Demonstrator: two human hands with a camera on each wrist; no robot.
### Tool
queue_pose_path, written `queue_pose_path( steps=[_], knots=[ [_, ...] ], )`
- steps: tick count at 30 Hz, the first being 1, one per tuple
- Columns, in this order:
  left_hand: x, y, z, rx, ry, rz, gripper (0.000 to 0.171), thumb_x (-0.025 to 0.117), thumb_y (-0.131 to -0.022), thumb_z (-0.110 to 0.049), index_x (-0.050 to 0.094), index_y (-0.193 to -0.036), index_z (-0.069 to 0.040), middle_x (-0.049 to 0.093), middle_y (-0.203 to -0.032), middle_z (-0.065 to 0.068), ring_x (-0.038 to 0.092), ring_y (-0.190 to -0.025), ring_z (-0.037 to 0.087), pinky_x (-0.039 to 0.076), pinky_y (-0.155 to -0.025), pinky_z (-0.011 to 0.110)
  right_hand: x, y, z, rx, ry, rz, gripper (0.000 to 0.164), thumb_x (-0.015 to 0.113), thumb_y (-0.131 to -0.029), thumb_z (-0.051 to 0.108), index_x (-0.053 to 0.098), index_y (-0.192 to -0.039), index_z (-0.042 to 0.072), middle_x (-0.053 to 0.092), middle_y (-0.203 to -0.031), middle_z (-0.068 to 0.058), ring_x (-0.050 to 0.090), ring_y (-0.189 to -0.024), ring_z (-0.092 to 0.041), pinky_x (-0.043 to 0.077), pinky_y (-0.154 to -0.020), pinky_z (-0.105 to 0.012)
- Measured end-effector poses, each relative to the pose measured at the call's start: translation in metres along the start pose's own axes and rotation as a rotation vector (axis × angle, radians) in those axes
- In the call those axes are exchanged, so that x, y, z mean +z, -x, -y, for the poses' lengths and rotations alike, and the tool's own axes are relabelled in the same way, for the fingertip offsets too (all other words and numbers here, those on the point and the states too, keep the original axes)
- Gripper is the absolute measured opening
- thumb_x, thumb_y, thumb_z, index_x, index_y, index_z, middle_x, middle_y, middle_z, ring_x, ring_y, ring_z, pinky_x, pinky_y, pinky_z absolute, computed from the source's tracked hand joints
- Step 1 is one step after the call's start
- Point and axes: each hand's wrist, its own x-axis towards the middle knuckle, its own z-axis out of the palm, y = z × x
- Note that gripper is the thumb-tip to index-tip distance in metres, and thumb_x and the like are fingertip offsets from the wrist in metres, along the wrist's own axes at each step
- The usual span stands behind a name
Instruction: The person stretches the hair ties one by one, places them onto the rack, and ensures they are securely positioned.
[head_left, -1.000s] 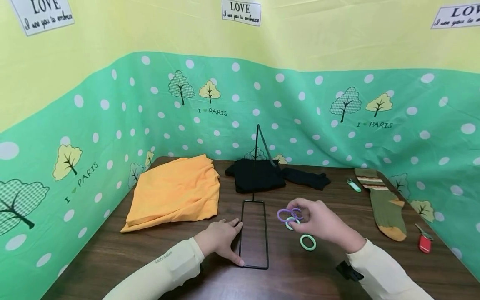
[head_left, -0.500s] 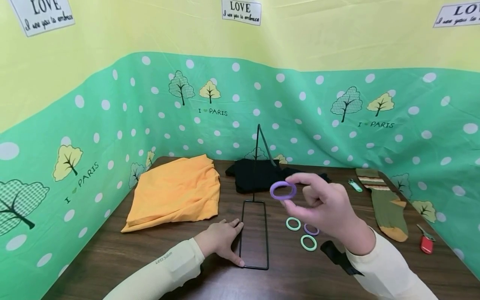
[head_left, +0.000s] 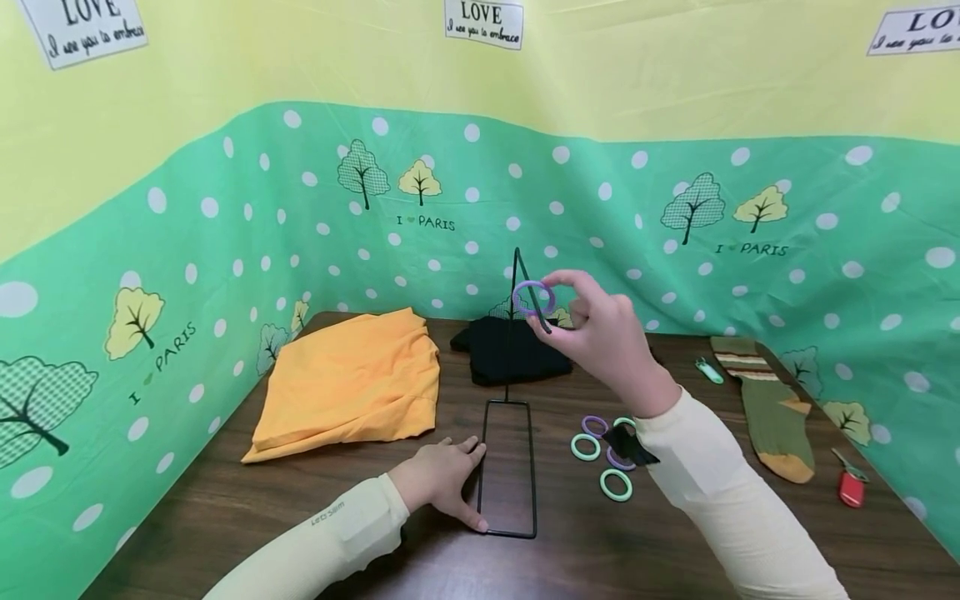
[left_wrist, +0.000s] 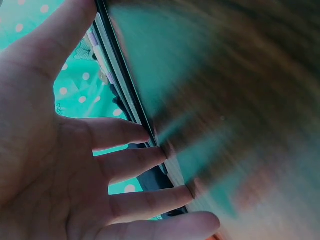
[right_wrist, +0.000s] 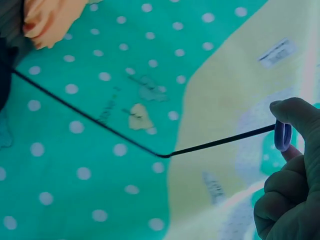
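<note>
A black wire stand has a flat rectangular base, an upright rod and an arm sloping down from its top. My right hand pinches a purple ring between thumb and index finger, level with that arm. In the right wrist view the arm's free end reaches the purple ring, while the other fingers of the right hand are curled. My left hand lies spread on the table, fingertips and thumb at the left side of the base. The left wrist view shows the left hand's fingers extended to the black wire.
Several green and purple rings lie right of the base, partly behind my right cuff. An orange folded cloth is at left, a black cloth behind the stand. At right are an olive sock, a green tag and a red tag-like item.
My right hand has lifted the purple ring from the group on the table, moving up and left to the stand's sloping arm. My left hand has stayed in place.
</note>
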Motion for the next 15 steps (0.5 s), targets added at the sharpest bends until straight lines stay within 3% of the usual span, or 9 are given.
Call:
queue_pose_path(
  steps=[9,15],
  knots=[
    [0.001,0.0,0.001,-0.006,-0.001,0.006,0.109,0.061,-0.059,-0.079,0.032,-0.145,-0.019,0.032,-0.15,0.002,0.043,-0.129,0.032,0.042,-0.098,0.041,0.024,-0.007,-0.026,0.238,0.015,0.128,0.052,0.076,-0.076,0.029,0.053,-0.119,0.009,0.025,-0.045,0.005,0.02,-0.036,-0.008,0.02,-0.037,-0.025],
    [0.001,0.0,0.0,-0.011,0.003,0.008,0.109,0.061,-0.059,-0.08,0.031,-0.145,-0.02,0.031,-0.15,0.001,0.044,-0.128,0.033,0.043,-0.098,0.041,0.02,0.006,-0.033,0.348,-0.015,0.223,0.057,0.074,-0.078,0.028,0.048,-0.126,0.011,0.026,-0.044,0.005,0.023,-0.035,-0.011,0.022,-0.036,-0.025]
  ],
)
